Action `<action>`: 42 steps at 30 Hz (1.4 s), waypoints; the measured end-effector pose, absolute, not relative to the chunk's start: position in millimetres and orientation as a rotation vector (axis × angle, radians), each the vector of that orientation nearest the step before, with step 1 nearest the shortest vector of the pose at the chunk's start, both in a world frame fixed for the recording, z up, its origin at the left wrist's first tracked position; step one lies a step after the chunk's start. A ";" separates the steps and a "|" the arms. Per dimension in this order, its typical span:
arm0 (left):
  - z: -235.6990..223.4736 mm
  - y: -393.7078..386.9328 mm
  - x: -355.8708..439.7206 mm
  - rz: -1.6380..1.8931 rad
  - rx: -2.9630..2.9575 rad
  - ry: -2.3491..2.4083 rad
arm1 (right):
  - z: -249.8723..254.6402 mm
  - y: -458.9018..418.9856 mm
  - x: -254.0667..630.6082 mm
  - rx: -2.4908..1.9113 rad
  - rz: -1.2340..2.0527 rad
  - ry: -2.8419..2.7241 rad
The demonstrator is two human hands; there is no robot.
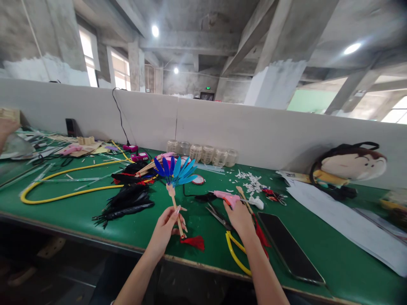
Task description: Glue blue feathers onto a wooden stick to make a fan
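Between the fingers of my left hand (168, 223) is the wooden handle of a small feather fan (174, 176), tilted slightly left. Its feathers spread upward, dark blue on the left and light blue on the right, and a red tassel (194, 242) hangs from the handle's lower end. My right hand (240, 217) is closed on a pink hot glue gun (227, 197) whose nozzle points left toward the fan. Just left of that hand lie scissors (233, 245) with yellow handles. Another wooden stick (243, 195) is partly hidden behind my right hand, with red tassel threads beside it.
Black feathers (129, 203) and a yellow tube (73, 195) lie to the left. Several jars (207, 155) line the partition, near white scraps (252, 183). A phone (289, 245), paper sheets (343, 218) and a plush-faced bag (352, 167) are on the right. Another person's hand (6, 127) shows far left.
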State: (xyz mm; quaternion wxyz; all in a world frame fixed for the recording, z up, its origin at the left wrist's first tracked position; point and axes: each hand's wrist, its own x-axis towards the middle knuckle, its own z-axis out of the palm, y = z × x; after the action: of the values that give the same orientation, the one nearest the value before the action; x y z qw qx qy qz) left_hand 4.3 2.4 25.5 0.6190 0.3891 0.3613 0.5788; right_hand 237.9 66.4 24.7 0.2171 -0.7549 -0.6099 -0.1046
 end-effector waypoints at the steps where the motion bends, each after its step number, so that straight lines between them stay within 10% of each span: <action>1: 26.1 2.3 4.5 1.322 0.904 0.836 | 24.6 66.2 237.6 -2.095 -0.291 -1.696; 11: 29.1 3.3 5.1 1.227 0.995 0.871 | 49.1 46.0 221.6 -1.892 -0.368 -1.664; 20: 26.5 15.9 5.2 1.234 1.267 0.836 | 84.8 6.1 177.5 -1.097 1.503 -2.049; 34: 65.4 56.5 -13.5 0.998 1.977 0.851 | 74.7 17.1 174.6 -1.021 1.421 -1.778; 42: 44.4 145.8 -82.8 0.868 2.450 1.788 | 79.7 17.8 176.3 -1.013 1.402 -1.733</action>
State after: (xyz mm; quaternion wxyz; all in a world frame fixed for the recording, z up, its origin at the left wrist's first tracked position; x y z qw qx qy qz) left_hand -82.8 145.8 44.4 -0.0066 0.7766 0.5667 0.2752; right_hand 176.3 17.8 79.7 0.3396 -0.3891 -0.6657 0.5387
